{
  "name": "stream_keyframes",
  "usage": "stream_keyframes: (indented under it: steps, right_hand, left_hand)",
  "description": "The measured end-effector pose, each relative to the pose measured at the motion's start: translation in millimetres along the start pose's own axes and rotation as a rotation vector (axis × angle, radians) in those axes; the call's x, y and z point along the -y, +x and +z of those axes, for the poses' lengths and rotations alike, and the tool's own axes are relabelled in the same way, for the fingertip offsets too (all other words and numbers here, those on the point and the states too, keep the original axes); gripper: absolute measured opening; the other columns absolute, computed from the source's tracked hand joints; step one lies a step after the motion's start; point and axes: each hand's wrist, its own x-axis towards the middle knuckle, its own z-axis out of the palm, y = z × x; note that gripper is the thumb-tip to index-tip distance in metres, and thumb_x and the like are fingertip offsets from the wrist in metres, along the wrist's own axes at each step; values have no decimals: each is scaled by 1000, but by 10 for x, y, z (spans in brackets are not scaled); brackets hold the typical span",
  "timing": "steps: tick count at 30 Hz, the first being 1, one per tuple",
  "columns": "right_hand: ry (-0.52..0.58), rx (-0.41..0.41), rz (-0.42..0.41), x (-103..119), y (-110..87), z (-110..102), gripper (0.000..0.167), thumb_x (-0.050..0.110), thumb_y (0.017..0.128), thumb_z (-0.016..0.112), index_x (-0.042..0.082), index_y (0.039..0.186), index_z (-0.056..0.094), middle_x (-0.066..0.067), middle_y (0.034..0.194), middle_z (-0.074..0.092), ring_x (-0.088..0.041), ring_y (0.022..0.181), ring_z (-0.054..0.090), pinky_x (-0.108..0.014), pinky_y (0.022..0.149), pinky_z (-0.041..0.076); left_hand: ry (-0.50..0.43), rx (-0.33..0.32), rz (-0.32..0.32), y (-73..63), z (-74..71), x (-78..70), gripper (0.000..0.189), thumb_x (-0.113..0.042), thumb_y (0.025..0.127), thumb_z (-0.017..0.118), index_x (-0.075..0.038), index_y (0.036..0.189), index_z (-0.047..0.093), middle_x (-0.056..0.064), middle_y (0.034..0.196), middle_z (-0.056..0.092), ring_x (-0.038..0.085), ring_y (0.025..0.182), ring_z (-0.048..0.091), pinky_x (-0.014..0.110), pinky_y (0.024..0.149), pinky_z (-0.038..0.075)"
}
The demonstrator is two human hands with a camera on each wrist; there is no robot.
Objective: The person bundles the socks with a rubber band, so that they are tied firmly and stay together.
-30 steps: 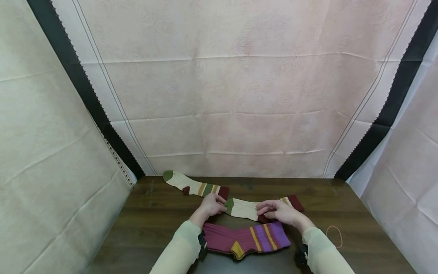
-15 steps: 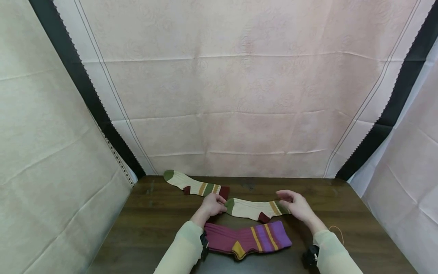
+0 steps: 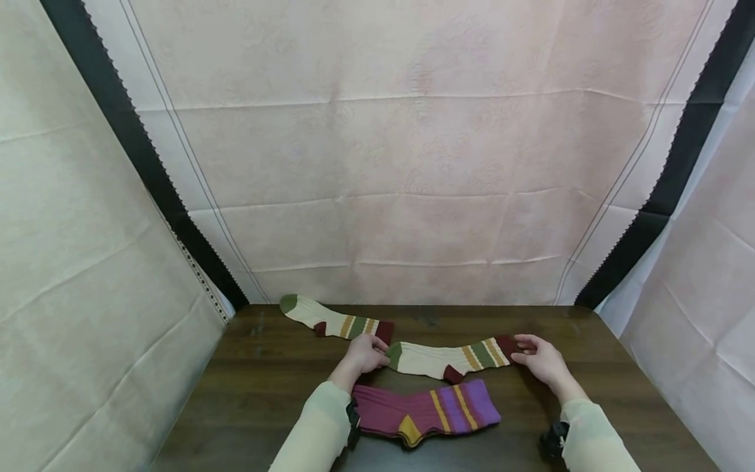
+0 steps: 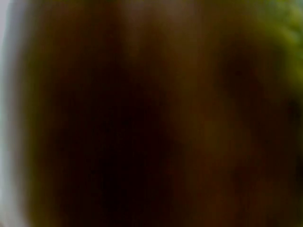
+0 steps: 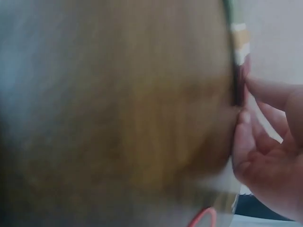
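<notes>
Shifted since the preceding frame: right hand (image 3: 545,362), moved rightward to the burgundy cuff of the middle sock (image 3: 427,360), whose stripes are now fully exposed. Listed left to right, all on the brown tabletop (image 3: 253,393):

Far left: cream sock (image 3: 330,319), green toe, burgundy heel and cuff, laid flat.
Left hand (image 3: 361,356): fingertips placed at the middle sock's green toe; whether pinched or merely pressed cannot be told, the left wrist view being dark.
Near centre: purple sock item (image 3: 425,410), yellow heel, apparently layered.
Centre to right: middle sock, stretched between the hands.
Right hand: cuff seemingly grasped between thumb and finger.
Near right: red loop (image 5: 207,215), partly seen.

Step in hand, as judged: straightening of the middle sock. An even pull, then release, seems called for. Writing: none legible.
</notes>
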Motion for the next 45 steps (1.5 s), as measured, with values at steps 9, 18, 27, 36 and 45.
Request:
stream_keyframes:
  steps: [9, 18, 27, 36, 45]
  right_hand:
    - [-57, 5, 11, -64, 32, 29, 47, 12, 97, 80, -13, 134, 62, -23, 115, 72, -33, 106, 67, -38, 89, 52]
    - [14, 26, 66, -94, 39, 52, 49, 9, 97, 78, -15, 136, 60, -27, 120, 68, -34, 109, 64, -36, 88, 51]
    - [40, 68, 127, -71, 54, 9, 49, 12, 98, 76, -15, 136, 59, -21, 115, 66, -34, 106, 57, -40, 91, 44]
    - [62, 62, 117, -41, 31, -6, 44, 9, 96, 78, -15, 128, 61, -26, 116, 67, -37, 108, 59, -38, 90, 46]
    - [61, 46, 79, -85, 13, 13, 36, 9, 96, 78, -10, 124, 65, -23, 116, 69, -30, 104, 61, -36, 89, 46]
  left_hand:
    - [1, 5, 13, -12, -5, 29, 17, 3, 87, 82, 4, 103, 76, 4, 85, 71, 15, 70, 69, 30, 68, 59]
    - [-16, 5, 12, -8, 1, 63, 17, 3, 87, 82, 4, 103, 76, 4, 85, 71, 16, 70, 69, 30, 67, 59]
    - [-15, -4, -5, 17, 1, 53, 18, 1, 88, 83, 2, 104, 76, 3, 86, 71, 14, 70, 68, 31, 70, 59]
    - [3, 9, 8, 19, -9, 17, 17, 2, 88, 83, 3, 103, 76, 3, 85, 71, 13, 70, 68, 30, 69, 59]
    - [-32, 18, -2, 8, -27, 5, 19, 2, 87, 82, 4, 106, 76, 5, 89, 72, 16, 73, 71, 32, 71, 60]
